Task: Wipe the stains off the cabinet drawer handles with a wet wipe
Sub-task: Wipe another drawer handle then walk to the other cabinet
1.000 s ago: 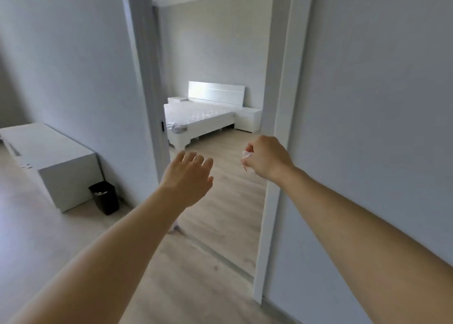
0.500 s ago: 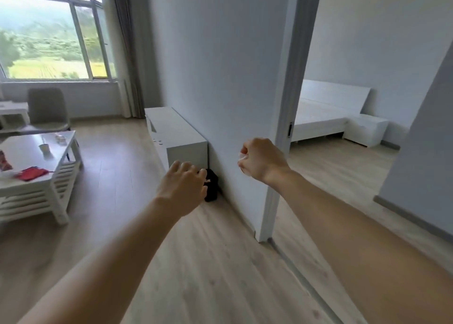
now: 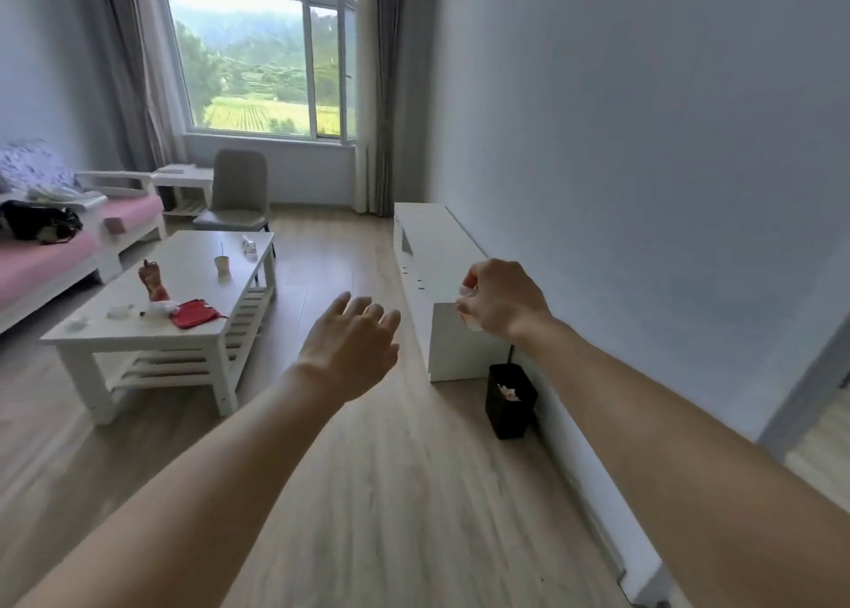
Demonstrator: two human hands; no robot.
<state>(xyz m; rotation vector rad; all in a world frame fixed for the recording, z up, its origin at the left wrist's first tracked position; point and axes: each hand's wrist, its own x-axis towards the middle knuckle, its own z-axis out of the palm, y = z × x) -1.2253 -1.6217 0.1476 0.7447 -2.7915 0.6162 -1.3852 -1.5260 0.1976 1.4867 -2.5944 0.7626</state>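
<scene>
White wipe (image 3: pixel 465 291) bunched in curled right hand (image 3: pixel 503 298); left hand (image 3: pixel 356 338) spread, near the cabinet (image 3: pixel 441 258)

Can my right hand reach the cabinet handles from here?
Probably not yet. The right hand grips the wipe in the air, and the cabinet lies farther ahead; bare floor leaves the way free.

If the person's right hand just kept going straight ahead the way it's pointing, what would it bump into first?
Probably the near end of the low white cabinet. The right hand, holding a wet wipe, appears just in front of that corner, with nothing visible between them, though depth is hard to judge.
</scene>
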